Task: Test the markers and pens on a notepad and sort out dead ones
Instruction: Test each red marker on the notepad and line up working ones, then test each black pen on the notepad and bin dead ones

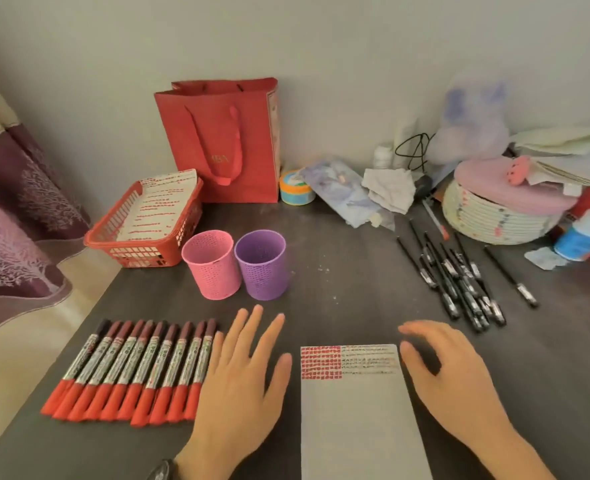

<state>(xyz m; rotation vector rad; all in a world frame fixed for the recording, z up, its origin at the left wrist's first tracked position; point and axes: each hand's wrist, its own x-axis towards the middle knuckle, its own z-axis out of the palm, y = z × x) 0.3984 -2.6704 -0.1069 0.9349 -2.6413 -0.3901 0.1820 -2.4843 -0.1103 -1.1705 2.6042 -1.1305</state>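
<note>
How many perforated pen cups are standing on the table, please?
2: the pink cup stands right of the red basket, and the purple cup stands beside it on its right. None seems hidden.

The dark desk (355, 278) bears red markers (137, 372) in a row by its left edge, a notepad (359, 417) at the front edge, a pink cup (212, 268) and a purple cup (263, 266) midway, and black pens (459, 278) toward the right edge.

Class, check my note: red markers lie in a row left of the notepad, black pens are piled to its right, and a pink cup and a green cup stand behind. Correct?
One slip: the head view shows the second cup is purple, not green. The pink cup, the row of markers left of the notepad and the pens piled to its right are as stated.
</note>
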